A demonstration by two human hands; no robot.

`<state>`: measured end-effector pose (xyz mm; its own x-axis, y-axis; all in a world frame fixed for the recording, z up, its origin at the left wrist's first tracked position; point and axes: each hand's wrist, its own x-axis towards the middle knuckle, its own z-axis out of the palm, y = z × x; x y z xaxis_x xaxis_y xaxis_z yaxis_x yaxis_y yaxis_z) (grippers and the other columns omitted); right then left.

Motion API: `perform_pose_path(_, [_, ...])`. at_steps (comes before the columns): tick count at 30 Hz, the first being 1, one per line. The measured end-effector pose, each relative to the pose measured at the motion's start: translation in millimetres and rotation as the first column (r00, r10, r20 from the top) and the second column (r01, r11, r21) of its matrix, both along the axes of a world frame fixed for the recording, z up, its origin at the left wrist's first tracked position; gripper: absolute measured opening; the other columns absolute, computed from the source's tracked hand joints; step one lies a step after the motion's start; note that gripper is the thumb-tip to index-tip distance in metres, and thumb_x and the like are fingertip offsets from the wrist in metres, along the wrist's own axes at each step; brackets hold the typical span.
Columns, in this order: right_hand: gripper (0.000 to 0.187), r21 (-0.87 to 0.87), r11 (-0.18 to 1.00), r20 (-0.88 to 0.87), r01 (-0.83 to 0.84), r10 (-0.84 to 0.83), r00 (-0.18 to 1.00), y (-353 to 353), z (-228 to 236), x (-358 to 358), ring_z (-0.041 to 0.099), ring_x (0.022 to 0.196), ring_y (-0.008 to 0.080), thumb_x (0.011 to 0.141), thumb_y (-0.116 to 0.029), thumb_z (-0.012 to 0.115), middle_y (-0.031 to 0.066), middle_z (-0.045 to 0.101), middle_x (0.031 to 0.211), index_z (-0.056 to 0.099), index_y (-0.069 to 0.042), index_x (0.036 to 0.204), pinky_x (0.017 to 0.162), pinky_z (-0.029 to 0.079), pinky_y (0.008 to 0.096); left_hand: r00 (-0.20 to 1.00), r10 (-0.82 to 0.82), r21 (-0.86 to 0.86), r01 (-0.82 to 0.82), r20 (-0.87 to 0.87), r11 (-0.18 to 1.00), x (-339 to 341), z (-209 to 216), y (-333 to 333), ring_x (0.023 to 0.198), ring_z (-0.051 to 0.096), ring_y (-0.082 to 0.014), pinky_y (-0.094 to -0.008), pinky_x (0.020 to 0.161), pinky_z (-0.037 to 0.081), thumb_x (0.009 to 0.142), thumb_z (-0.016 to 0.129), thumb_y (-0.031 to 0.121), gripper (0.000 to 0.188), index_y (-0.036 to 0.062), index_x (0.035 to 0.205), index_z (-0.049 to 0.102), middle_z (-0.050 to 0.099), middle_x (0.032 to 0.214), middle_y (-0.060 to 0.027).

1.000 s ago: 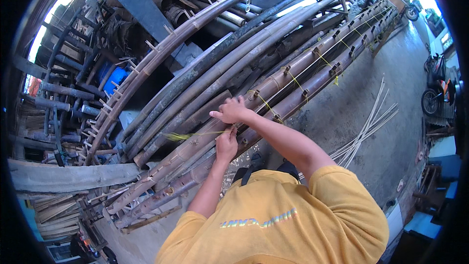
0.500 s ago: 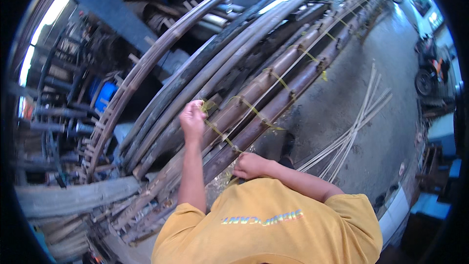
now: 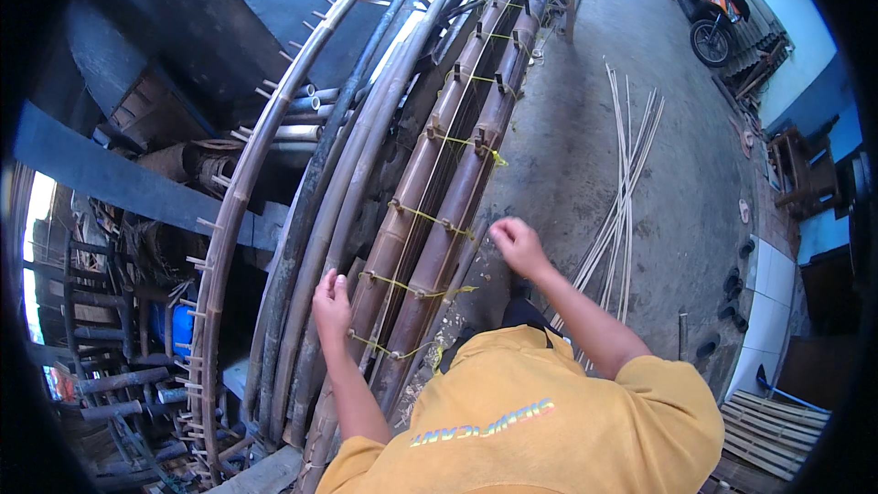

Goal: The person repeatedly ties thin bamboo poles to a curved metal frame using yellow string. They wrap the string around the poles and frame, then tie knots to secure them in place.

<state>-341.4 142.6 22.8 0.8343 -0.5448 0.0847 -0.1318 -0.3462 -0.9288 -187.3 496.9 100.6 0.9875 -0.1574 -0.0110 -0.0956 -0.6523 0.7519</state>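
Two long brown bamboo poles, a left one and a right one, lie side by side, with short pegs standing along both. Thin yellow twine crosses between them at several pegs. My left hand is just left of the left pole near its near end, its fingers curled toward the thumb; whatever may be in them is hidden. Over the floor right of the poles, my right hand is closed like a fist, apart from both poles. Loose twine ends stick out beside the right pole.
A curved pegged bamboo rail and several long poles lie to the left. Thin pale sticks rest on the floor at the right. Farther back stands a motorbike; sandals lie by the white tiles.
The view has turned, so the poles run more upright. My left hand, earlier pinching yellow twine, has come lower beside the pole. My right hand has moved off the poles to the right.
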Motion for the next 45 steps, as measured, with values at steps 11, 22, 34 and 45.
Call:
perform_pose_path(11, [0.034, 0.647, 0.739, -0.078, 0.189, -0.183, 0.980, -96.8, -56.4, 129.1, 0.057, 0.072, 0.0087, 0.100, -0.041, 0.057, -0.0002, 0.062, 0.083, 0.063, -0.008, 0.101, 0.061, 0.046, 0.0254, 0.956, -0.282, -0.329, 0.241, -0.082, 0.913, -40.2, 33.4, -199.5, 0.103, 0.065, -0.0154, -0.0288, 0.092, 0.051, 0.101, 0.060, 0.019, 0.034, -0.0034, 0.127, 0.062, 0.070, 0.113, -0.0121])
perform_pose_path(22, [0.037, 0.496, 0.761, 0.070, -0.419, 0.446, 0.892, -130.0, -3.1, 79.7, 0.050, 0.065, 0.0102, 0.102, -0.025, 0.045, -0.0002, 0.057, 0.069, 0.066, -0.002, 0.081, 0.061, 0.042, 0.0282, 0.866, -0.217, -0.472, -0.025, -0.451, 0.881, -20.9, -41.2, -331.8, 0.090, 0.066, -0.0105, -0.0238, 0.072, 0.052, 0.101, 0.060, 0.025, 0.041, -0.0023, 0.132, 0.058, 0.068, 0.111, -0.0066])
perform_pose_path(34, [0.027, 0.509, 0.813, -0.017, -0.282, 0.337, 0.941, -145.8, 6.3, 85.5, 0.054, 0.066, 0.0100, 0.103, -0.026, 0.050, 0.0012, 0.059, 0.074, 0.060, -0.004, 0.091, 0.060, 0.045, 0.0288, 0.849, -0.235, -0.638, -0.146, -0.473, 0.756, 2.5, -63.5, -379.7, 0.070, 0.059, -0.0072, -0.0209, 0.060, 0.046, 0.098, 0.066, 0.021, 0.026, -0.0021, 0.108, 0.069, 0.067, 0.088, -0.0027])
perform_pose_path(45, [0.025, 0.050, 0.864, -0.064, -0.500, 0.503, 0.862, -173.2, 34.3, 42.1, 0.054, 0.056, 0.0300, 0.088, -0.019, 0.057, 0.0201, 0.054, 0.066, 0.055, 0.001, 0.073, 0.056, 0.045, 0.0413, 0.826, -0.188, -0.583, -0.196, -0.532, 0.788, 7.9, -68.3, -387.6, 0.072, 0.057, -0.0087, -0.0258, 0.065, 0.049, 0.098, 0.062, 0.019, 0.018, 0.0022, 0.102, 0.065, 0.062, 0.084, -0.0003])
